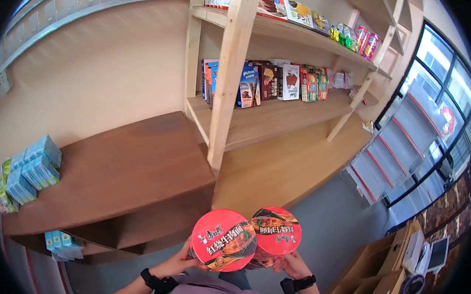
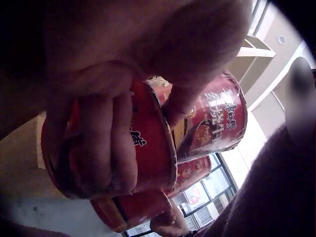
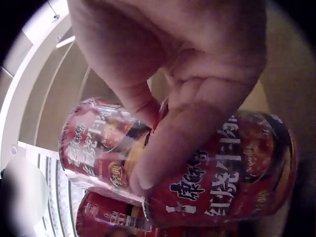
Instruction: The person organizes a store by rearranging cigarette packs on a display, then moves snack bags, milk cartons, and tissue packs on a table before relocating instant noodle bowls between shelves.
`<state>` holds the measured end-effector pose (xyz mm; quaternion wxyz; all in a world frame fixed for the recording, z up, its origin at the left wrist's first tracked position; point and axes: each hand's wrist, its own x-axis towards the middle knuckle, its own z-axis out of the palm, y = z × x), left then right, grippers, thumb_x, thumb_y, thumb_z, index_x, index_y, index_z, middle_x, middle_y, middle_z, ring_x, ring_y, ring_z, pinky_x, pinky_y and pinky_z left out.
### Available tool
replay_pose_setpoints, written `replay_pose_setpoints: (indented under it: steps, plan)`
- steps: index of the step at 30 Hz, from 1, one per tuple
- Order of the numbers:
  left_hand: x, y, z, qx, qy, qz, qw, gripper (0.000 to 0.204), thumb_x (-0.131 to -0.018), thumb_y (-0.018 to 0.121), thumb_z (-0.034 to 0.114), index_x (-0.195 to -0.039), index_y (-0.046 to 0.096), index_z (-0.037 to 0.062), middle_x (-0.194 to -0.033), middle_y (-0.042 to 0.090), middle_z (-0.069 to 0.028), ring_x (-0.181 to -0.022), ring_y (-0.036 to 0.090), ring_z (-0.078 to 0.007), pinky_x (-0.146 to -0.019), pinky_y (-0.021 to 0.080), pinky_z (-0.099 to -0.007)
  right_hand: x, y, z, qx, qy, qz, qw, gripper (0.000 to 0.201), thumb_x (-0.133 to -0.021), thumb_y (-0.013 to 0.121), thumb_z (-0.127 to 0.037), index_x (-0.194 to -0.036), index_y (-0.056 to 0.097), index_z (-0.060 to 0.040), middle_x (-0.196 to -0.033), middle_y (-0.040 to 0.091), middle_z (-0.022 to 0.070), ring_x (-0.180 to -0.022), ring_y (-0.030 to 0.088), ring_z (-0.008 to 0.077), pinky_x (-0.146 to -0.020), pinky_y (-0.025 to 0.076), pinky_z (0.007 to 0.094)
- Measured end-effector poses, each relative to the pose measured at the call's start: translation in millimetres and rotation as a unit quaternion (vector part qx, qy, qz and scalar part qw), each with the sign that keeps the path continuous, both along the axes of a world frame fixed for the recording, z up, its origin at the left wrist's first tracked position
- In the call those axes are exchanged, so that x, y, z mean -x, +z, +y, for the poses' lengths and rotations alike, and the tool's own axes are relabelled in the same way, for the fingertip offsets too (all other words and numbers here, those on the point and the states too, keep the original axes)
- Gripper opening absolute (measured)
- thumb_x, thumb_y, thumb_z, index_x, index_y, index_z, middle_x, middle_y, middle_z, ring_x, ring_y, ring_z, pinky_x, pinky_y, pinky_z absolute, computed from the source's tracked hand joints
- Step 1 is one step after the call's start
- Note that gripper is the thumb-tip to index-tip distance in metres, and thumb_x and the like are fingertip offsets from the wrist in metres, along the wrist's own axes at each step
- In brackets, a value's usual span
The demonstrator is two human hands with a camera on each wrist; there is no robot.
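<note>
Two red instant noodle cups with printed lids appear in front of the body in the head view, a left cup (image 1: 223, 240) and a right cup (image 1: 277, 230), side by side. My left hand (image 1: 184, 260) grips the left one at its side; in the left wrist view its fingers (image 2: 123, 148) curl over the red wall. The right hand (image 1: 294, 266) holds the right side of the pair, and in the right wrist view its thumb and finger (image 3: 168, 143) pinch where two cups meet. More red cups, such as a lower cup (image 3: 108, 215), show beneath in the wrist views.
A dark brown counter (image 1: 133, 146) at left bears blue packs (image 1: 32, 167). Wooden shelves (image 1: 280, 115) ahead hold snack boxes (image 1: 250, 86). At right stand a white rack (image 1: 391, 151) by the window and a wooden desk (image 1: 378, 279) with a tablet (image 1: 438, 253).
</note>
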<state>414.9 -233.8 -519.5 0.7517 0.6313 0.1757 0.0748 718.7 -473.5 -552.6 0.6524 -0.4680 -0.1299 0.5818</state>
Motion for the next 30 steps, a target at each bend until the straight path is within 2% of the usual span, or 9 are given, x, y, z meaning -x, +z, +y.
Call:
replay_pose_setpoints:
  steps: [5, 7, 11, 13, 20, 22, 23, 26, 30]
  plan:
    - [-104, -25, -5, 0.025, 0.024, -0.038, 0.999, 0.087, -0.09, 0.055, 0.001, -0.149, -0.007, 0.0167, -0.146, 0.024, -0.0083, -0.123, 0.042, -0.019, -0.092, 0.05, -0.0357, -107, 9, 19, 0.011, 0.008, -0.025, 1.0, 0.019, -0.096, 0.048, -0.016, -0.107, 0.05, -0.001, -0.075, 0.066, 0.0157, -0.062, 0.067, 0.0266, -0.053, 0.056, 0.0348]
    - [-130, -8, -18, 0.044, 0.043, -0.041, 0.997, 0.082, -0.091, 0.056, 0.005, -0.148, -0.002, 0.0131, -0.143, 0.028, -0.0101, -0.122, 0.043, -0.0178, -0.095, 0.047, -0.0343, -143, 17, 24, 0.012, -0.007, -0.051, 0.999, 0.019, -0.096, 0.047, -0.016, -0.104, 0.052, 0.0007, -0.074, 0.066, 0.0177, -0.059, 0.067, 0.0287, -0.052, 0.057, 0.0367]
    - [-168, -33, -24, 0.008, 0.081, -0.041, 0.996, 0.076, -0.091, 0.056, 0.007, -0.146, 0.004, 0.0091, -0.139, 0.032, -0.0101, -0.121, 0.043, -0.0171, -0.098, 0.044, -0.0338, -211, 16, 46, -0.017, 0.056, -0.081, 0.995, 0.02, -0.096, 0.047, -0.017, -0.103, 0.052, 0.001, -0.075, 0.065, 0.0176, -0.059, 0.067, 0.0285, -0.052, 0.057, 0.0371]
    - [-173, -33, -34, 0.002, 0.111, -0.039, 0.993, 0.073, -0.091, 0.056, 0.006, -0.145, 0.007, 0.0071, -0.137, 0.034, -0.0089, -0.121, 0.043, -0.0166, -0.099, 0.043, -0.0333, -235, 11, 62, -0.008, 0.148, -0.074, 0.986, 0.02, -0.095, 0.049, -0.015, -0.109, 0.049, -0.0009, -0.082, 0.066, 0.0165, -0.063, 0.067, 0.0277, -0.053, 0.056, 0.0359]
    - [-163, -30, -52, 0.051, 0.197, -0.069, 0.977, 0.083, -0.091, 0.057, 0.006, -0.147, -0.003, 0.0099, -0.14, 0.031, -0.0089, -0.125, 0.038, -0.0158, -0.098, 0.044, -0.0334, -226, 5, 101, -0.008, 0.2, -0.074, 0.977, 0.02, -0.095, 0.048, -0.014, -0.11, 0.048, -0.0014, -0.076, 0.063, 0.0129, -0.065, 0.067, 0.0276, -0.052, 0.056, 0.0365]
    - [-153, -29, -59, 0.059, 0.228, -0.072, 0.969, 0.089, -0.091, 0.058, 0.007, -0.147, -0.012, 0.0115, -0.143, 0.029, -0.0089, -0.122, 0.043, -0.0159, -0.097, 0.045, -0.0333, -211, 2, 109, -0.02, 0.159, -0.037, 0.986, 0.022, -0.093, 0.048, -0.011, -0.113, 0.051, -0.0014, -0.076, 0.065, 0.0162, -0.06, 0.066, 0.0286, -0.048, 0.053, 0.0367]
    - [-153, -13, -64, 0.091, 0.247, -0.079, 0.961, 0.089, -0.088, 0.061, 0.005, -0.148, -0.004, 0.0122, -0.146, 0.022, -0.0057, -0.129, 0.031, -0.0154, -0.1, 0.042, -0.0331, -217, -9, 113, -0.026, 0.186, -0.022, 0.982, 0.025, -0.092, 0.048, -0.01, -0.117, 0.048, -0.0019, -0.079, 0.065, 0.0166, -0.059, 0.065, 0.0285, -0.047, 0.053, 0.0372]
    - [-139, -23, -70, 0.158, 0.241, -0.045, 0.956, 0.09, -0.088, 0.062, 0.005, -0.148, -0.004, 0.0114, -0.148, 0.019, -0.0052, -0.132, 0.027, -0.0159, -0.101, 0.041, -0.0337, -217, -21, 123, 0.002, 0.22, -0.041, 0.975, 0.028, -0.092, 0.048, -0.009, -0.119, 0.046, -0.0025, -0.082, 0.065, 0.0174, -0.059, 0.066, 0.0289, -0.047, 0.054, 0.0375]
    - [-121, -28, -80, 0.096, 0.267, -0.047, 0.958, 0.09, -0.088, 0.062, 0.006, -0.148, -0.005, 0.0111, -0.148, 0.018, -0.0059, -0.133, 0.025, -0.0165, -0.105, 0.037, -0.0343, -196, -4, 132, 0.053, 0.233, -0.059, 0.969, 0.03, -0.092, 0.049, -0.01, -0.121, 0.044, -0.003, -0.084, 0.065, 0.018, -0.06, 0.066, 0.0292, -0.047, 0.056, 0.0379]
